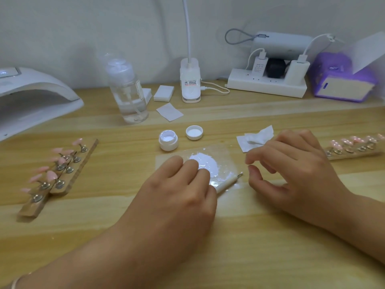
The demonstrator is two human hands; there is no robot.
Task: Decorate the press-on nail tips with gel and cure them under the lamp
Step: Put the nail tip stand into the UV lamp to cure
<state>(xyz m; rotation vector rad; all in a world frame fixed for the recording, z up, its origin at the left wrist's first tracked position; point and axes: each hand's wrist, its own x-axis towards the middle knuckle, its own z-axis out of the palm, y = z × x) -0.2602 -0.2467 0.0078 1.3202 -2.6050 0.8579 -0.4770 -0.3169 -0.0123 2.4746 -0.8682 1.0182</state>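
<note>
A: Log colours. Nail tips (62, 152), desk's left edge: pale pink, on brown strips (83, 162) with silver studs (60, 183).
B: Confirmed. Gel jar (168, 140): white; gel smear (205, 164): white.
A: Desk (270, 236): light wood grain. Curing lamp (37, 97), far-left corner: white.
B: Pump bottle (129, 97): clear; power strip (266, 85): white. Pack (337, 78), far-right corner: purple.

Free: bare table (270, 236) near you, between your forearms; a strip between left rack (58, 176) and jar (168, 140); a gap between lamp (31, 97) and bottle (127, 94). Obstacles: jar and lid (194, 132) just behind the gel sheet (225, 159); wipe (256, 138) and right rack (354, 149) beside your right hand (291, 170); power strip (266, 84) along the back wall.
</note>
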